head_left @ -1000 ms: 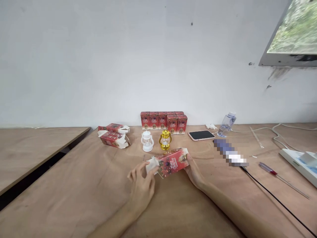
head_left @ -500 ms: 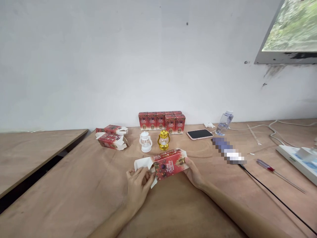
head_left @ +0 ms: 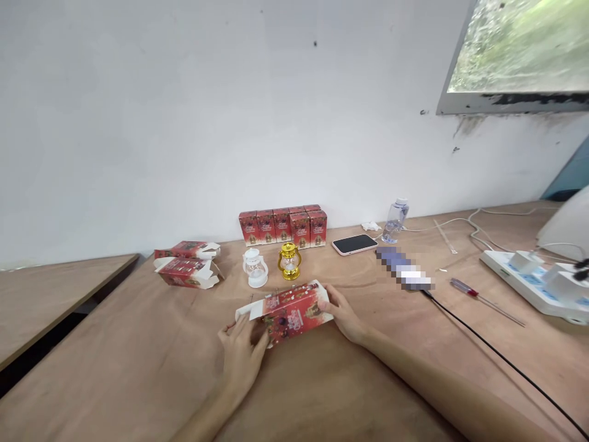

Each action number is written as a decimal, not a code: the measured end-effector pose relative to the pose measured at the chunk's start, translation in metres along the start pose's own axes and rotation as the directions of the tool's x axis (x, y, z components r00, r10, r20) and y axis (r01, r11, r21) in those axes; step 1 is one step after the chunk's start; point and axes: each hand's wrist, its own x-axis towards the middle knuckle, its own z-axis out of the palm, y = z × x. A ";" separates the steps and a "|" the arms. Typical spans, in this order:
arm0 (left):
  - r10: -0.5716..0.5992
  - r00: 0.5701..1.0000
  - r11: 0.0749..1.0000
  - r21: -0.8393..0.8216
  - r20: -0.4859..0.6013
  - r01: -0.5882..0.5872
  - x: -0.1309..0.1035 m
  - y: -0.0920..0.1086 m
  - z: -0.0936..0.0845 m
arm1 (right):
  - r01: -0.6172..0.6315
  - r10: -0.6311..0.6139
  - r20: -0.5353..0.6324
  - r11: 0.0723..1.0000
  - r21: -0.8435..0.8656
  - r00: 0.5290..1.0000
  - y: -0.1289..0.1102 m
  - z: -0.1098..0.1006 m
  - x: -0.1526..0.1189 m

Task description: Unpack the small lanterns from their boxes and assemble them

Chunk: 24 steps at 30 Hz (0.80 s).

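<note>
Over one worktop (head_left: 151,362): one red box (head_left: 294,314), white script blurred, touched at flap by half-curled left hand (head_left: 242,351), grip unclear, clasped opposite by right hand (head_left: 345,315); beyond, two opened boxes (head_left: 180,271), seven closed boxes (head_left: 282,227), two lanterns (head_left: 256,269).

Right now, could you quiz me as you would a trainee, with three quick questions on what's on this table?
1. Which hand is at the white flap end of the red box being held?
2. True or false: the gold lantern lies on its side.
3. Which is nearest the bottle? A) screwdriver B) phone C) power strip

Key:
1. The left hand.
2. False; the gold lantern stands upright.
3. B.
</note>
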 end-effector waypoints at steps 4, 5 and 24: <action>-0.021 0.993 0.999 -0.046 -0.114 0.016 0.001 0.004 -0.001 | 0.096 -0.064 -0.259 0.989 0.113 0.964 -0.001 -0.021 0.012; -0.030 0.990 0.998 -0.064 -0.139 0.022 0.001 0.004 -0.002 | 0.130 -0.086 -0.318 0.984 0.118 0.944 -0.004 -0.029 0.016; 0.458 0.799 0.667 0.444 0.390 -0.598 0.114 0.103 0.023 | 0.297 0.028 -0.579 0.838 0.458 0.815 -0.016 -0.102 0.037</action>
